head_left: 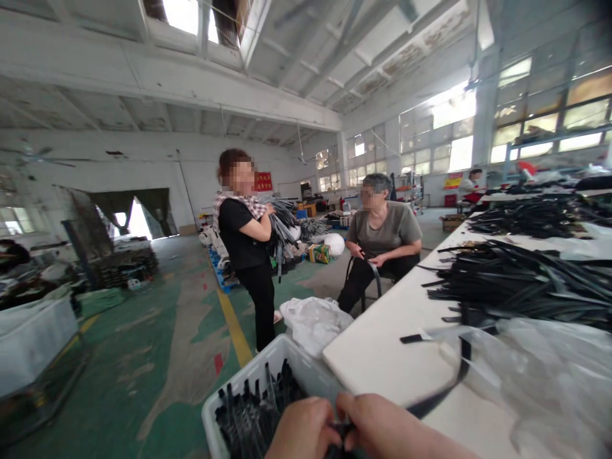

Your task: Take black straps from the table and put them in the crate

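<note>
My left hand [306, 426] and my right hand [370, 417] meet at the bottom of the view, fingers closed together on a black strap [433, 400]. The strap runs from my fingers up to the right, curving over the white table [368, 344]. What my fingertips do with it is hidden behind my hands. Right below and left of my hands stands a white plastic bin [210, 417] holding many black straps [248, 414]. On the table at the right lies a large pile of black straps [516, 280], with clear plastic film [535, 363] in front of it.
A standing person [243, 236] hugs a bundle of grey straps [284, 223]. Across the table corner a seated person [387, 229] holds a strap. A white plastic bag [315, 322] sits behind the bin. Another white bin [36, 335] is at the left; a yellow line [234, 325] crosses the green floor.
</note>
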